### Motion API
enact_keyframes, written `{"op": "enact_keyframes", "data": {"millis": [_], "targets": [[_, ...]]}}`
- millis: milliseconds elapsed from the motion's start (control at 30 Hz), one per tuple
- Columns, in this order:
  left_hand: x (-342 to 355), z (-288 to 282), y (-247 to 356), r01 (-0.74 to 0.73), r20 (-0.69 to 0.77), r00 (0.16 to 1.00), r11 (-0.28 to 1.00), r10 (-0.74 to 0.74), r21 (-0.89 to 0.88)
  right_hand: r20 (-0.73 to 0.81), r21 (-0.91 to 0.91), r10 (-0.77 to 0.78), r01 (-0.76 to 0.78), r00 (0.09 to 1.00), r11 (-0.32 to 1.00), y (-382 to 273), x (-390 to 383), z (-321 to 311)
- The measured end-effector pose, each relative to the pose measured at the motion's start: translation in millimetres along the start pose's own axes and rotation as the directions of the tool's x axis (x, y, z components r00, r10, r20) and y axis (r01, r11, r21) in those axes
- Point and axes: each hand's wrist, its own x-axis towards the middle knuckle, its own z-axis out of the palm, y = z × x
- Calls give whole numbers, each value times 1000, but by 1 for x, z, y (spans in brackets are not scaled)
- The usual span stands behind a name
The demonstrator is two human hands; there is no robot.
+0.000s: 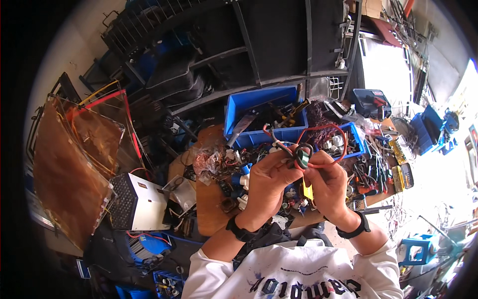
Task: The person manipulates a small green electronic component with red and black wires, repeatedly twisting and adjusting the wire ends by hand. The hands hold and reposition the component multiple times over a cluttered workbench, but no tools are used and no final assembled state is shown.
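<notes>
My left hand (269, 187) and my right hand (326, 187) meet over the cluttered worktop, fingers pinched together. Between their fingertips is a bundle of red and black wire (303, 154), coiled into a small dark ring with a green patch inside. One red wire (344, 144) arcs out in a wide loop above my right hand. More red and dark wire ends (268, 130) stick up over my left thumb. Below the fingers a yellow piece (307, 191) shows between my hands; whether it joins the wires I cannot tell. Each wrist wears a black band.
Beyond my hands stands a large blue bin (266, 134) of tools and parts, with a smaller blue tray (359, 142) to its right. Pliers and screwdrivers (371, 174) lie at right. A white metal box (149, 202) and a brown panel (69, 169) stand at left.
</notes>
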Motion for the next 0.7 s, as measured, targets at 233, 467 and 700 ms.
{"op": "enact_keyframes", "data": {"millis": [233, 467, 700], "targets": [[4, -1, 1, -28, -18, 999, 996, 30, 79, 68, -127, -80, 88, 994, 988, 9, 8, -12], [12, -6, 1, -89, 0, 996, 983, 90, 159, 32, -325, -58, 65, 998, 944, 17, 0, -24], [2, -1, -5, -60, -10, 998, 985, 63, 163, 29, -212, -132, 135, 991, 968, 19, 0, -18]]}}
